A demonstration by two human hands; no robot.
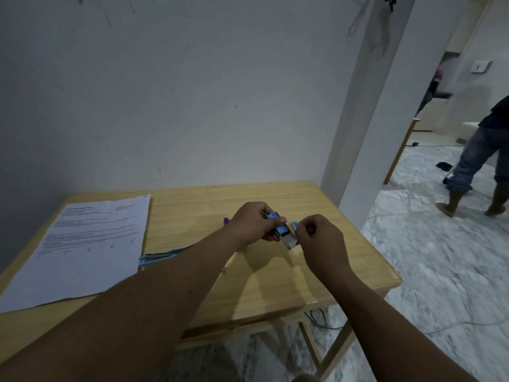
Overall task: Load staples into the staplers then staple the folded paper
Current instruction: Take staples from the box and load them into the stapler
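head view. left hand [252, 223] grips a small blue-and-black staple box [279, 228], fingers curled round its sleeve, held just above the wooden table [275, 282]. right hand [321, 239] is closed with fingertips pinched at the box's open end, where a pale inner tray [290, 242] shows partly drawn out; exactly what the pinch holds is hidden behind the knuckles. a small blue piece [295, 224], possibly the end flap, shows just beside the right thumb.

judgement: the step in hand is opening the box to get at the staples. to do it well, keep the sleeve level and steady in the left hand and draw the tray straight out, slowly, so the strips do not spill or break.

the box lies between the two hands, touching both. an opened blue stapler [159, 257] lies on the table near the left forearm, partly hidden by it, not yet loaded as far as can be seen. a purple object [226, 221] peeks out behind the left wrist; its identity cannot be told. the printed paper [88, 244] lies flat at the table's left, well apart from the hands.
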